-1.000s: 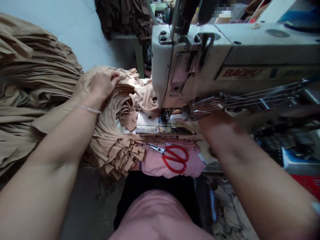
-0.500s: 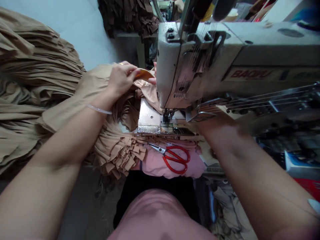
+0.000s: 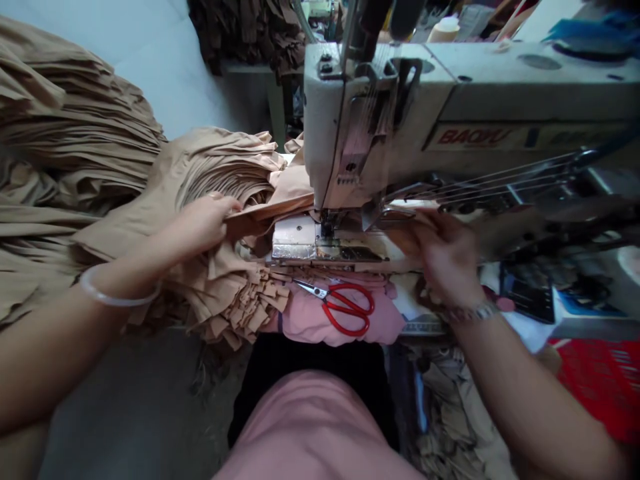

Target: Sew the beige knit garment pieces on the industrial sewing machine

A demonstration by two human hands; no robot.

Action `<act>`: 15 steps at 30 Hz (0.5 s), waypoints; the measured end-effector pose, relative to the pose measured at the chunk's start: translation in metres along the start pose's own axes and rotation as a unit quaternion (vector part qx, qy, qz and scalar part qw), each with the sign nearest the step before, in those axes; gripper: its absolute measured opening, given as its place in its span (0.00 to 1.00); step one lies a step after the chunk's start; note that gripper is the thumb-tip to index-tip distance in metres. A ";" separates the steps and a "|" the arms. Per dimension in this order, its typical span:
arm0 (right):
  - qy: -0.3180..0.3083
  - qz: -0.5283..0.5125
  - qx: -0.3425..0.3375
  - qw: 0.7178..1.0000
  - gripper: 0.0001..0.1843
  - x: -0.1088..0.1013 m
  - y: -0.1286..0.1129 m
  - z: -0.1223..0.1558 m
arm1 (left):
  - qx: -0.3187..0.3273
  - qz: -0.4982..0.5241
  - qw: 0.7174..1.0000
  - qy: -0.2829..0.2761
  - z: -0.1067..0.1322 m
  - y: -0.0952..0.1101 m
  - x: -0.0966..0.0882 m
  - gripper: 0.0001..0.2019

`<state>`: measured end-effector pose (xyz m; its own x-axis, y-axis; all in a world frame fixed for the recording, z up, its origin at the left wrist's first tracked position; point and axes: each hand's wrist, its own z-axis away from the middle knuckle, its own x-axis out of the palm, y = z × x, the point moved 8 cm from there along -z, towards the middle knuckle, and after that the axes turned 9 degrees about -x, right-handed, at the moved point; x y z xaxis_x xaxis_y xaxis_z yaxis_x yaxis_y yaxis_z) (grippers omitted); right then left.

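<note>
My left hand (image 3: 203, 223) pinches a tan fabric piece (image 3: 280, 197) that stretches from a fanned stack of tan pieces (image 3: 225, 173) toward the needle area (image 3: 327, 230) of a white sewing machine (image 3: 450, 113). My right hand (image 3: 443, 257) is below the machine arm, to the right of the needle plate (image 3: 300, 240); it is blurred by motion and its fingers are curled near the fabric edge. Red-handled scissors (image 3: 345, 310) lie on a pink cloth (image 3: 310, 323) just in front of the plate.
A large pile of folded tan fabric (image 3: 60, 167) fills the left side. Dark brown cut pieces (image 3: 250, 33) hang at the back. Fabric scraps (image 3: 450, 407) and a red basket (image 3: 600, 380) sit at the lower right. Metal thread rods (image 3: 525, 180) run along the machine.
My left hand has come down and back from the top of the stack, drawing a tan piece toward the needle. My right hand has slid out from under the machine arm.
</note>
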<state>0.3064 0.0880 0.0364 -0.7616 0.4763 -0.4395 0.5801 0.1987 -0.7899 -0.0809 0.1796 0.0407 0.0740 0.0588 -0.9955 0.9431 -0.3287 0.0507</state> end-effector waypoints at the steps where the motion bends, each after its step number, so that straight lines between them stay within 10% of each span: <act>1: 0.033 -0.035 0.029 0.998 0.14 -0.011 0.007 0.016 | -0.022 0.015 1.000 0.014 0.008 -0.008 -0.008 0.14; 7: 0.239 -0.269 0.182 0.915 0.18 -0.062 0.058 0.074 | -0.132 0.176 0.975 -0.010 0.041 -0.017 -0.058 0.25; 11: 0.189 -0.362 0.173 0.896 0.17 -0.044 0.053 0.061 | -0.190 0.351 0.917 0.019 0.040 -0.027 -0.072 0.20; 15: 0.048 -0.254 -0.001 0.966 0.21 0.004 -0.013 0.047 | -0.121 0.483 0.859 0.118 0.026 -0.006 -0.075 0.22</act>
<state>0.2824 0.0473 0.0245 -0.9181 0.3936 0.0461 0.1392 0.4293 -0.8924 -0.1002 0.1526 0.1130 0.8965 0.0686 -0.4377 0.4430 -0.1282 0.8873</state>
